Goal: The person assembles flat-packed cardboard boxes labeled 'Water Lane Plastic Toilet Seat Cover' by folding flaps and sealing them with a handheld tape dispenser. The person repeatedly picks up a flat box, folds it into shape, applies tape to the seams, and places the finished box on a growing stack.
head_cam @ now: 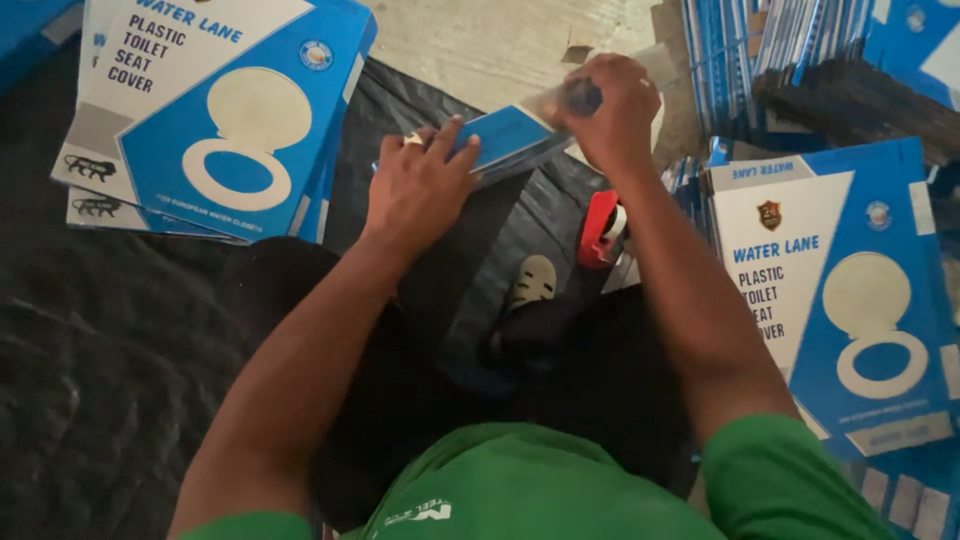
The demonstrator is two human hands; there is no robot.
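A: Where is your left hand (420,185) right now?

B: It lies flat on the near end of the flat blue carton (505,140), fingers spread and pressing down, not curled round it. There's a ring on one finger.

A: And your right hand (610,110)?

B: Its grip is closed on the far end of that same carton, fingers folded over something small and dark at the top edge. You can't tell from here what that dark bit is.

A: So where does the carton sit?

B: Between your two hands, tilted, above the black plastic sheet (110,350) on the floor. Just below your right wrist stands a red tape dispenser (598,230). Left of your left hand lies a stack of blue and white boxes (215,115); right of your right forearm lies another printed box (835,300).
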